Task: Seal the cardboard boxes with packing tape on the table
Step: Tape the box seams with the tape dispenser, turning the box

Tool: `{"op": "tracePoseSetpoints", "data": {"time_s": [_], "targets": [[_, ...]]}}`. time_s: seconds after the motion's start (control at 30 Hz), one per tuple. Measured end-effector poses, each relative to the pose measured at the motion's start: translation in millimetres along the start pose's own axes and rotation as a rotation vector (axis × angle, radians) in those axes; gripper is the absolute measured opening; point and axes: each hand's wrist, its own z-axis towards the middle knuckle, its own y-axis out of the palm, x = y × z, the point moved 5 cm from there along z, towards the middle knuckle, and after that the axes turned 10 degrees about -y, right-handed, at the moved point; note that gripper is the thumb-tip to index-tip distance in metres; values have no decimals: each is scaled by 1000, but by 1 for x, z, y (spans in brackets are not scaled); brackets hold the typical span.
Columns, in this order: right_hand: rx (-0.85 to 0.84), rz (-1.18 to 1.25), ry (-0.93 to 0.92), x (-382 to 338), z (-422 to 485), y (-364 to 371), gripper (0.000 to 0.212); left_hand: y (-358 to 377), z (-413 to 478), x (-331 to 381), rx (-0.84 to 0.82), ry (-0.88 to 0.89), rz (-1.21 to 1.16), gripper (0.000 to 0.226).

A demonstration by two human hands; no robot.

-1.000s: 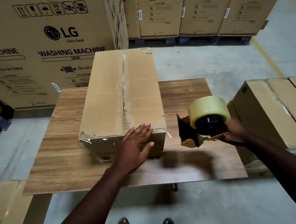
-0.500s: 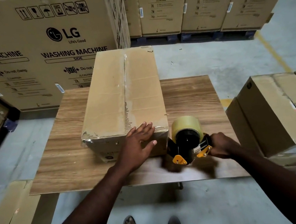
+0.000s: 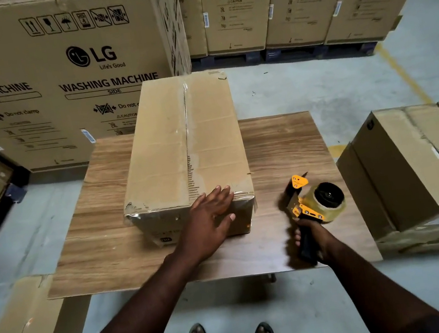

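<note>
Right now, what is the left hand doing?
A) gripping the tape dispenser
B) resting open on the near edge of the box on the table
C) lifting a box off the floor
B: the left hand lies with straight fingers over the near top edge of the cardboard box, while the right hand grips the tape dispenser.

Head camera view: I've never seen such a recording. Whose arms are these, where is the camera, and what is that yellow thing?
No machine here: a person wears one camera on the head, looking down, so both arms reach in from below. On the wooden table lies a cardboard box, clear tape along its top seam. The left hand rests flat on its near edge. The right hand grips the handle of a tape dispenser, a yellow tool carrying a roll of packing tape, right of the box. Washing-machine cartons stand behind.
</note>
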Motion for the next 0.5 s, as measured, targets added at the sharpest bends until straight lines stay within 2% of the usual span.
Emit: {"op": "tracePoseSetpoints", "data": {"time_s": [0.03, 0.07, 0.13, 0.17, 0.2, 0.23, 0.3, 0.37, 0.43, 0.5], "targets": [[23, -46, -20, 0, 2, 0, 32, 0, 0, 0, 3, -1, 1, 56], [26, -209, -50, -3, 0, 0, 35, 0, 0, 0, 4, -1, 0, 56], [-36, -814, -81, -10, -7, -1, 51, 1, 1, -1, 1, 6, -1, 56], [-82, -1094, -139, -16, -10, 2, 56, 1, 0, -1, 4, 8, -3, 55], [-117, -1264, -261, -26, -14, 11, 58, 1, 0, -1, 11, 9, -5, 55], [-150, -1257, -426, -36, -23, 26, 61, 2, 0, -1, 18, 10, -8, 54], [-219, -780, -656, -45, -40, 57, 67, 3, -1, -1, 36, 14, -2, 54], [-253, -377, -704, -39, -44, 87, 76, 3, -2, -1, 45, 14, 6, 54], [-258, -247, -705, -22, -44, 117, 94, 3, -1, -2, 30, 26, 19, 54], [-198, -197, -703, -3, -36, 135, 103, 3, -1, -5, 15, 41, 41, 56]]}}
